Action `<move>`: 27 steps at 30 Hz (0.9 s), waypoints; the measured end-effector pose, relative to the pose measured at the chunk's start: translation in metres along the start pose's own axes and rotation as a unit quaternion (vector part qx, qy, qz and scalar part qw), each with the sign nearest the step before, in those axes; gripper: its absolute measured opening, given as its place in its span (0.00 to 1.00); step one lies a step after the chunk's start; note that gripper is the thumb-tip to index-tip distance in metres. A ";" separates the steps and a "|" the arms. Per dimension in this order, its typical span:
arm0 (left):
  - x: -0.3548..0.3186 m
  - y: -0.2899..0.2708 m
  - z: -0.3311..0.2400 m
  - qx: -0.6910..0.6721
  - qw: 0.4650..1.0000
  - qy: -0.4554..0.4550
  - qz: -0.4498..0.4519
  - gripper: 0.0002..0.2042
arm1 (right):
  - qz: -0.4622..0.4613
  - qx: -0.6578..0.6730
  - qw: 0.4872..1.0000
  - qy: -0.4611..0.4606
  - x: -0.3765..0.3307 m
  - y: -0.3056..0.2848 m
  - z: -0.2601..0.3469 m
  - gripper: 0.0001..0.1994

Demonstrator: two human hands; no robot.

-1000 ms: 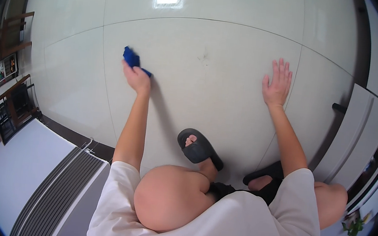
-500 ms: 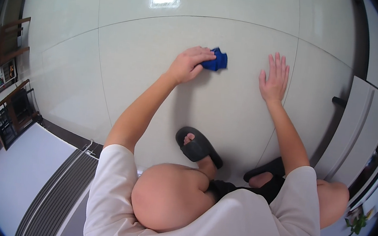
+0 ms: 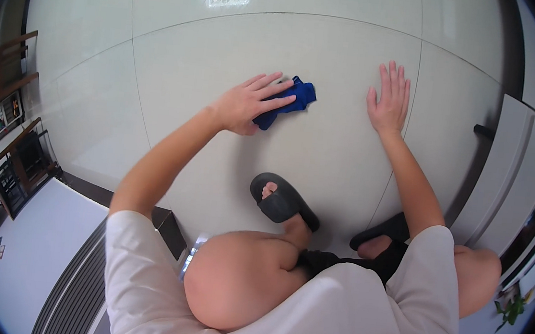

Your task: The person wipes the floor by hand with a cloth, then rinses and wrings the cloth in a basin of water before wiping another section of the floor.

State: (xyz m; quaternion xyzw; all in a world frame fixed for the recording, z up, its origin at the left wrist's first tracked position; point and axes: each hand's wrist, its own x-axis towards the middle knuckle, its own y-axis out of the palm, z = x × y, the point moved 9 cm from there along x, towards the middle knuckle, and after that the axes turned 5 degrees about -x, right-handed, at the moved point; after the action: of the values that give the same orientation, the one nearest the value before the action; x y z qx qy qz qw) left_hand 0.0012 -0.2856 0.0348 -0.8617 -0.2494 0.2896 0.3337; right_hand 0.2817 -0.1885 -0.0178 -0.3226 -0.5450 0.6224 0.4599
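A crumpled dark blue cloth [image 3: 301,95] lies on the pale tiled floor [image 3: 321,153], left of my right hand. My left hand [image 3: 248,103] rests over the cloth and holds it against the floor, its fingers spread across the fabric. The palm hides part of the cloth. Flat on the floor to the right, my right hand [image 3: 389,105] has its fingers stretched out and nothing in it.
Below my hands are my feet in black slides [image 3: 283,201]. A light grey drawer cabinet [image 3: 494,184] stands at the right. To the left are brown wooden furniture [image 3: 14,160] and a white panel [image 3: 38,241]. A plant [image 3: 512,310] shows at the lower right.
My left hand has shifted left and slightly down with the blue cloth, its fingers now wider apart. My right hand stays flat on the floor; the whole view has tilted slightly.
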 end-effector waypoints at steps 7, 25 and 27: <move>0.024 0.008 0.011 -0.012 0.996 0.087 -0.001 0.51 | 0.016 -0.005 1.000 0.011 0.003 0.002 0.001 0.30; -0.033 -0.007 0.064 -0.108 0.810 -0.290 -0.499 0.25 | 0.018 -0.018 1.000 0.016 -0.002 0.003 -0.007 0.30; -0.105 0.019 0.097 -0.149 0.734 -0.381 -0.542 0.26 | 0.027 -0.022 0.999 0.018 -0.001 0.004 -0.002 0.30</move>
State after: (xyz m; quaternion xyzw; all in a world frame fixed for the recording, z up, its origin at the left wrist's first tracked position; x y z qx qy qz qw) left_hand -0.1332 -0.3223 -0.0031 -0.4362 -0.8208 0.3228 0.1786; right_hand 0.2824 -0.1883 -0.0220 -0.3582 -0.5417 0.6162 0.4456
